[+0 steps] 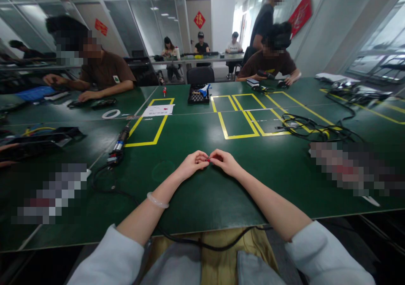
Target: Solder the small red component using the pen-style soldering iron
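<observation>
Above the green table (pixel 190 209), near its front, my left hand (pixel 193 163) and my right hand (pixel 225 161) meet fingertip to fingertip. Both are closed in a pinch around a tiny red piece (pixel 208 160) with something dark beside it. The fingers cover most of it, so its kind cannot be made out. To the left of my hands lies a corded electric screwdriver (pixel 119 142), its black cable (pixel 104 188) curving toward the table's front edge.
Ahead are a black tray (pixel 193 97) with a blue-and-white item, a white sheet (pixel 155 111), a tape roll (pixel 117 113) and yellow tape outlines (pixel 242 136). Tangled black cables (pixel 319 126) lie at right. Co-workers sit across the table and to the left.
</observation>
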